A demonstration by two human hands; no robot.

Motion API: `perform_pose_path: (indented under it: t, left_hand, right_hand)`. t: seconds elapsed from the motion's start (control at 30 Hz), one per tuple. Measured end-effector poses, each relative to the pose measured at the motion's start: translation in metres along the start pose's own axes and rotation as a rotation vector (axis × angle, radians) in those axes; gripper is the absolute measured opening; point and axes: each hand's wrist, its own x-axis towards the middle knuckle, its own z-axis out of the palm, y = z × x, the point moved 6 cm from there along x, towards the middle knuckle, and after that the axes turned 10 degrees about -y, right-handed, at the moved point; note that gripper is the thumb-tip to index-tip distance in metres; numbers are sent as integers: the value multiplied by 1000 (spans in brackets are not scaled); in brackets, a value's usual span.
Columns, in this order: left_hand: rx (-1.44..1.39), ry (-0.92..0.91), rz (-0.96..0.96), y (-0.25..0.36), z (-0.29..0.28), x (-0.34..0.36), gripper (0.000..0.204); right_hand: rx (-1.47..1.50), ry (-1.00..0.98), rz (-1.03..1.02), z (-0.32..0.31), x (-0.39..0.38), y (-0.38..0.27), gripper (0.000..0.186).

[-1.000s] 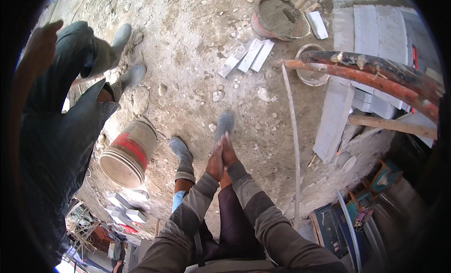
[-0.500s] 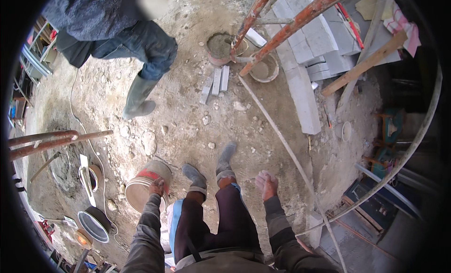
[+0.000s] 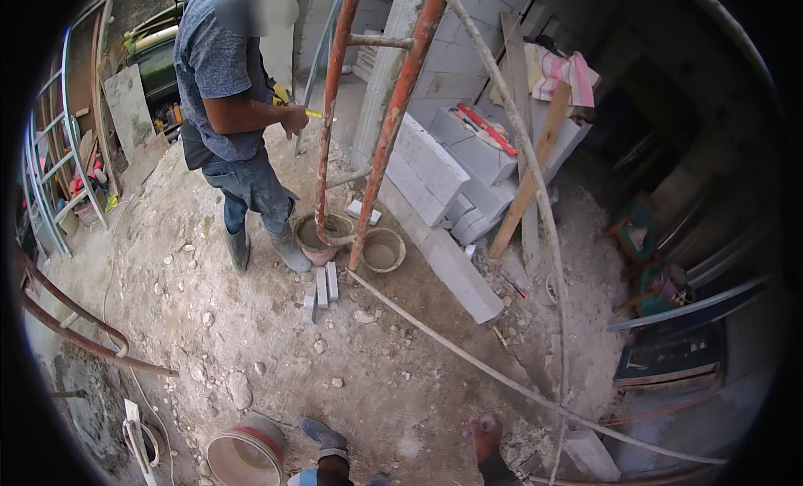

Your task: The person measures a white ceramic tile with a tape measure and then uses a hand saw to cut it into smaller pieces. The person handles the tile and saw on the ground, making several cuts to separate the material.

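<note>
My right hand (image 3: 486, 438) hangs low over the dirt floor with its fingers curled in. Whether anything is inside it is hidden. My left hand is out of view. Near my boot (image 3: 322, 436) at the lower edge stands a dirty bucket (image 3: 273, 438) with a red band, its mouth tilted toward me. Beyond it, several small cut block pieces (image 3: 322, 287) lie on the ground. Behind those are a bucket of grey mortar (image 3: 311, 250) and a round tub (image 3: 382, 250) with grey contents.
Rusty orange scaffold frames (image 3: 391, 122) rise ahead, and another (image 3: 92, 352) juts in at left. A thin pole (image 3: 452, 362) crosses the floor. A co-worker (image 3: 234, 143) holds a yellow tape measure (image 3: 281, 93). Grey blocks (image 3: 427, 172) and a leaning plank (image 3: 533, 170) stand right.
The view has tilted up and ahead. My left hand, at the bucket's rim before, has left the picture. The co-worker's upper body and tape measure now show.
</note>
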Motion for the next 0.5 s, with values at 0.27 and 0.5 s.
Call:
perform_pose_path:
  t: [0.27, 0.5]
  left_hand:
    - [198, 62, -19, 36, 21, 45, 34]
    - [273, 60, 130, 165, 35, 85, 34]
  right_hand:
    - [-225, 282, -182, -144, -103, -19, 27]
    - [-230, 445, -465, -183, -42, -138, 45]
